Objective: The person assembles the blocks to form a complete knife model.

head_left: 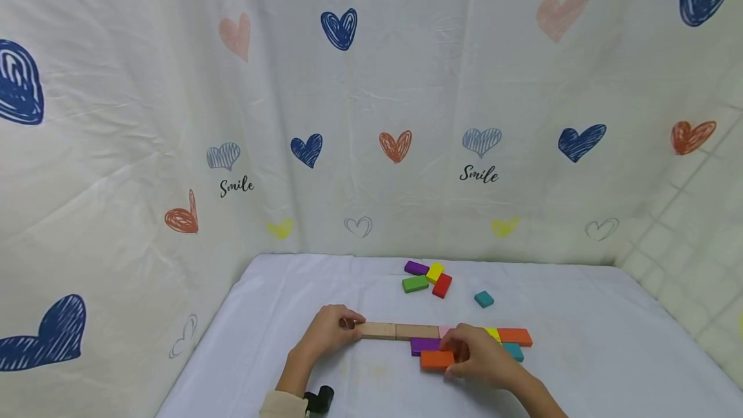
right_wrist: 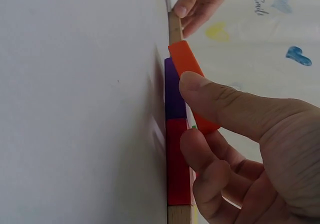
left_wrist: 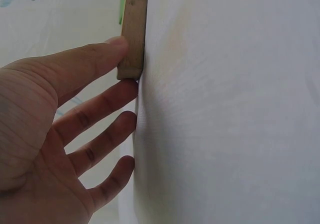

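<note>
My left hand [head_left: 332, 331] rests at the left end of a row of flat blocks. Its thumb touches the top edge of a plain wooden block [left_wrist: 134, 39], with the index fingertip right at the block's end and the other fingers spread fairly straight. My right hand [head_left: 482, 357] pinches an orange block [head_left: 436, 360] between thumb and fingers. Tilted in the right wrist view, the orange block overlaps a purple block [right_wrist: 175, 91] beside a red block [right_wrist: 178, 159]. Part of the row, including most of a pink block [head_left: 444, 331], is hidden behind my right hand.
At the row's right end lie another orange block [head_left: 515, 337], a yellow block [head_left: 493, 333] and a teal block [head_left: 513, 351]. Farther back are loose purple [head_left: 416, 268], yellow [head_left: 435, 272], green [head_left: 415, 284], red [head_left: 442, 286] and teal blocks [head_left: 484, 299]. Heart-printed cloth [head_left: 429, 211] hangs behind.
</note>
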A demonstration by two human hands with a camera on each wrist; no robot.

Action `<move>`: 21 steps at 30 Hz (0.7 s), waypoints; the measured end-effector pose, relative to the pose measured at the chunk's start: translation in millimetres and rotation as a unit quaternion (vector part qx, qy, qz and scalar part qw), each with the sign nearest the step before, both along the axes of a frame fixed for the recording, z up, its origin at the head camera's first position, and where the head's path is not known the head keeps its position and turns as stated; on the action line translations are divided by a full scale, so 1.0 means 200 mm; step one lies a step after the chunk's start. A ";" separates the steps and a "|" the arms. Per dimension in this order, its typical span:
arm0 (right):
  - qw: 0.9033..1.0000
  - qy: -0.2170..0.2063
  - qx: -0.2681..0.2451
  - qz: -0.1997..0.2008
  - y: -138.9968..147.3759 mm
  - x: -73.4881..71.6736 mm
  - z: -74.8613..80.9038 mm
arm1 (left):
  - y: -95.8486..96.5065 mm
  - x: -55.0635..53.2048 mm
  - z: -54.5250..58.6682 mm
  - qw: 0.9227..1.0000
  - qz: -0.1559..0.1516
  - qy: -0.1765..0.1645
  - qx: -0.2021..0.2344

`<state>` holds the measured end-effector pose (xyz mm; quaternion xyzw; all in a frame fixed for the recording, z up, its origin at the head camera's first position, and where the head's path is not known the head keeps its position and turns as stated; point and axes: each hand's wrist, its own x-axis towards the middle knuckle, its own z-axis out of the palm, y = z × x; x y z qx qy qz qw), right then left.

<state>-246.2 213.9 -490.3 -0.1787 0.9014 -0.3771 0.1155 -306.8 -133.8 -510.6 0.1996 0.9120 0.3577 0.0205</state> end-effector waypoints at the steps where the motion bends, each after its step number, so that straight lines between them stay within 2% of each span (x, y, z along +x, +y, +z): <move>1: 1.000 0.000 0.004 -0.001 0.00 0.00 0.00 | 0.00 0.00 0.00 1.000 0.000 0.000 -0.001; 14: 0.999 0.020 0.044 -0.017 -0.04 0.00 -0.02 | -0.01 -0.01 -0.02 1.000 0.004 0.003 -0.008; 21: 0.998 0.007 0.059 -0.013 -0.02 0.01 0.00 | 0.00 -0.01 -0.02 1.000 0.007 0.003 -0.008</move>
